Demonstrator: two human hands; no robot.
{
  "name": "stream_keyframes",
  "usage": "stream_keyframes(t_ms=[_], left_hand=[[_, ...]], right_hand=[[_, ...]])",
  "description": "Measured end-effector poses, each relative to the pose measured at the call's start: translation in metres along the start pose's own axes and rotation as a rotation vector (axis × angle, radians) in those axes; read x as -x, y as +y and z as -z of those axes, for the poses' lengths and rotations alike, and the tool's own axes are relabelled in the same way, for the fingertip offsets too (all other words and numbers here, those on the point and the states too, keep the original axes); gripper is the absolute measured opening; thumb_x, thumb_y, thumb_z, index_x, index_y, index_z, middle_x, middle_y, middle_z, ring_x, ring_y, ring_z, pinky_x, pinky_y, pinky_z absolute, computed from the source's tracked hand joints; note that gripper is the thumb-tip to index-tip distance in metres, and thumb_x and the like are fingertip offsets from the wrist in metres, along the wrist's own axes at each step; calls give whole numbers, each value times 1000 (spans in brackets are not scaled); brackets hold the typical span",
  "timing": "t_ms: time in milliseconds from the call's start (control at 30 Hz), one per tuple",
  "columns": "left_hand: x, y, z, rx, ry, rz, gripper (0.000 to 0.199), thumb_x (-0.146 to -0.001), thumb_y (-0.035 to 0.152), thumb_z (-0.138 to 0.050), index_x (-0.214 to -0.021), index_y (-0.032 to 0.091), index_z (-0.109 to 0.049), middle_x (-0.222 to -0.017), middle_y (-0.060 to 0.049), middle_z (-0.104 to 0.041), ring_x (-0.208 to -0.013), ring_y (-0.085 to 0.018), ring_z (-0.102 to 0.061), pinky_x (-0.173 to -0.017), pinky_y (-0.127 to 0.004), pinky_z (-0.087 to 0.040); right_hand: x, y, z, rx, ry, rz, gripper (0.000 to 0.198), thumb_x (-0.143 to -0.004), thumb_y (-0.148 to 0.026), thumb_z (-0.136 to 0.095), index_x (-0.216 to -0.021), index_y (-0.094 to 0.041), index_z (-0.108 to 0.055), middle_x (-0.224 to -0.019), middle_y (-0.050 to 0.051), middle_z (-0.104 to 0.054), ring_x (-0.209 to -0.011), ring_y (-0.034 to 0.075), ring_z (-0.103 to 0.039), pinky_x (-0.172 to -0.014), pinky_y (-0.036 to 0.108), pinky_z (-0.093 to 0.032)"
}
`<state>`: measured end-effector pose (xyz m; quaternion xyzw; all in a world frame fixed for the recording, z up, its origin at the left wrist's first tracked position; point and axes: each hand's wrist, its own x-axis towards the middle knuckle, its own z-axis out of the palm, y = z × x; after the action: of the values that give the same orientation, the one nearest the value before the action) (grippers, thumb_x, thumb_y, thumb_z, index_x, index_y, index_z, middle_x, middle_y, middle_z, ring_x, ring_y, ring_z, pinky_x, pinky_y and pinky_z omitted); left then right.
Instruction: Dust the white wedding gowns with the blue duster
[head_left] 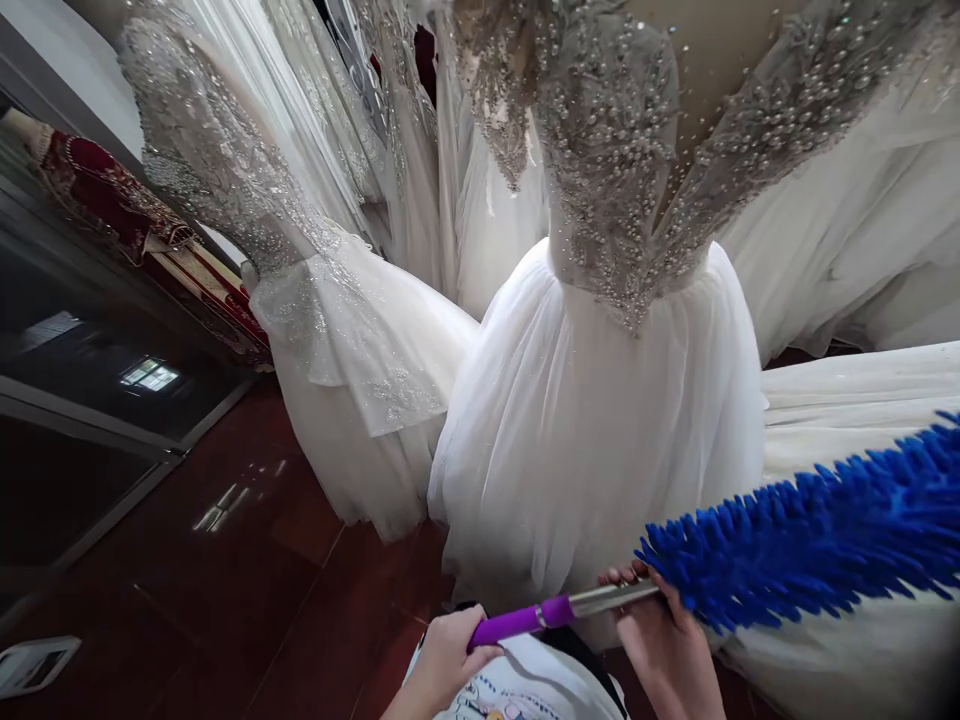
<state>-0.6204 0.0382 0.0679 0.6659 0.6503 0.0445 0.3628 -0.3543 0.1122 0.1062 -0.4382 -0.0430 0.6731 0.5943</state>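
A duster (802, 530) with a blue, shaggy microfibre head lies slantwise across the front of me, its head toward the right edge of the view. My left hand (450, 645) is closed around the end of its purple handle. Farther up, my right hand (664, 640) wraps the metal shaft just below the blue head. Straight ahead stands a white wedding gown (615, 430) with a beaded, pearl-covered bodice and a full tulle skirt. The duster's shaft passes in front of the lower skirt; whether it touches the fabric I cannot tell.
To the left is another sparkling white gown (360, 350). A dark red embroidered garment (112, 200) stands by a glass panel (90, 330). More white gowns hang behind and at the right. A white-framed object (37, 665) lies on the glossy red-brown tiled floor (300, 600).
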Motion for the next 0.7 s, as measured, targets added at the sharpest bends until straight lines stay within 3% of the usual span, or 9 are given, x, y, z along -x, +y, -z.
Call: stream_keyframes(t_ms=[133,267,367,500,700], left_hand=[[7,-44,33,60,20,44,32,-83,52,-41,-81,22,-54,-72,2,-62,-62,-12,-52,-55,-22,-29],[15,-102,62,48,69,162,23,-82,44,-46,-76,23,-52,-67,5,-60,-62,-10,-52,-55,-21,-26],[20,-139,79,5,104,270,14,-79,35,-49,-73,23,-51,-68,6,-60,-63,-10,-53,-56,-21,-26],[25,-172,93,-35,19,278,11,-75,34,-54,-75,23,-53,-74,5,-63,-70,-11,-55,-60,-21,-29],[13,-192,97,-137,-156,99,17,-75,38,-52,-74,21,-58,-73,2,-66,-67,-13,-56,-58,-23,-28]], right_hand=[[-20,50,-76,-45,-162,-59,29,-57,-43,-74,-69,-24,-56,-58,-7,-53,-57,12,-52,-65,32,-50],[-57,131,-112,59,-187,-54,33,-58,-43,-75,-66,-22,-51,-42,-13,-37,-40,6,-36,-57,27,-46],[-68,181,-108,50,-203,-127,31,-60,-41,-74,-66,-20,-51,-38,-15,-29,-36,5,-28,-55,25,-45],[-64,224,-82,-8,-163,-234,29,-62,-40,-73,-71,-19,-55,-38,-14,-29,-37,5,-31,-58,25,-47],[-52,271,-34,-152,367,-389,16,-76,-25,-56,-62,-20,-51,-38,-10,-39,-38,9,-45,-52,24,-48]])
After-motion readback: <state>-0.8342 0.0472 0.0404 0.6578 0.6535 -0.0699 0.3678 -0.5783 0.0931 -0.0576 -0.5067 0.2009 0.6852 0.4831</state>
